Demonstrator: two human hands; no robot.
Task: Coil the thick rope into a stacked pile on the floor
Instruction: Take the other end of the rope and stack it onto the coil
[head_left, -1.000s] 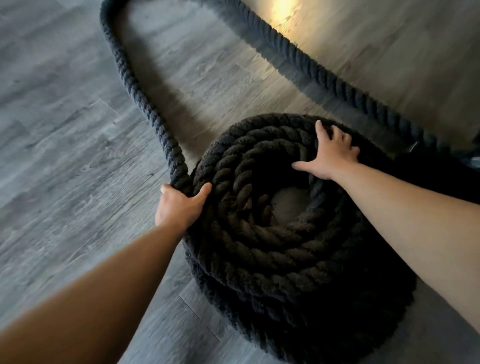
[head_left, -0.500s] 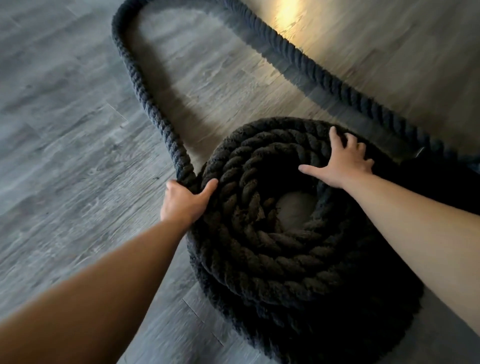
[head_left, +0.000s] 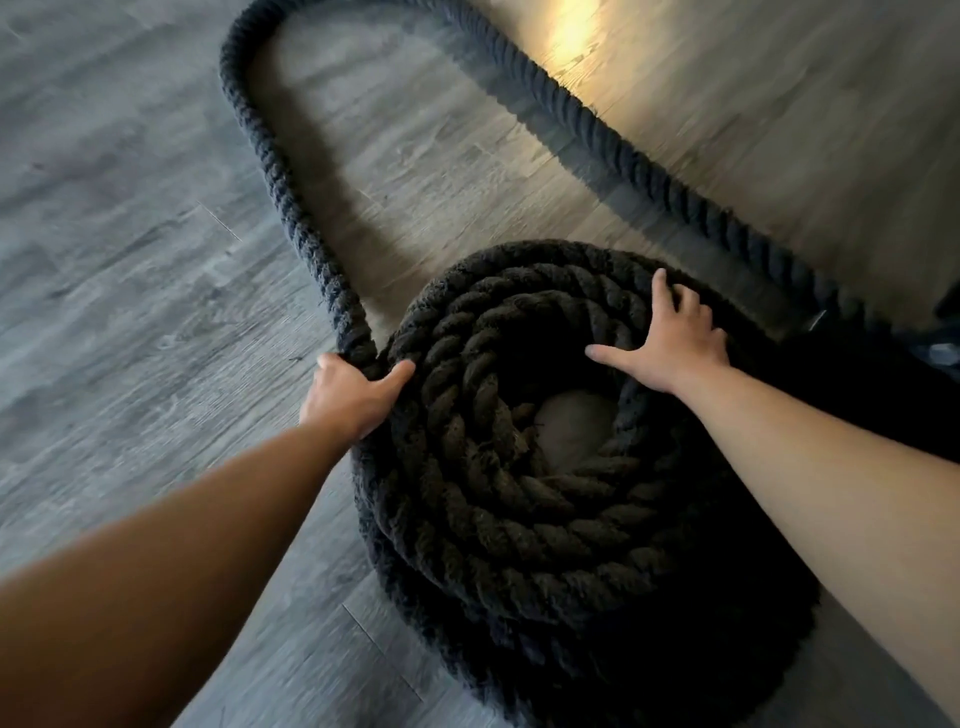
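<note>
A thick black twisted rope is wound into a stacked coil (head_left: 524, 519) on the grey wood floor, with bare floor showing through its centre hole. A loose length of the rope (head_left: 270, 171) leaves the coil's left edge, runs away from me, bends near the top of the frame and comes back along the right (head_left: 613, 140). My left hand (head_left: 349, 396) grips the rope where the loose length meets the coil. My right hand (head_left: 670, 345) lies flat, fingers spread, on the coil's far right top.
Grey wood-plank floor (head_left: 130, 260) lies all around, with a bright patch of light at the top right (head_left: 571, 36). A dark object (head_left: 935, 353) sits at the right edge, behind the coil.
The loose loop's far bend has drawn closer and swung right. Both hands keep their places on the rope; the coil sits lower and further right in view.
</note>
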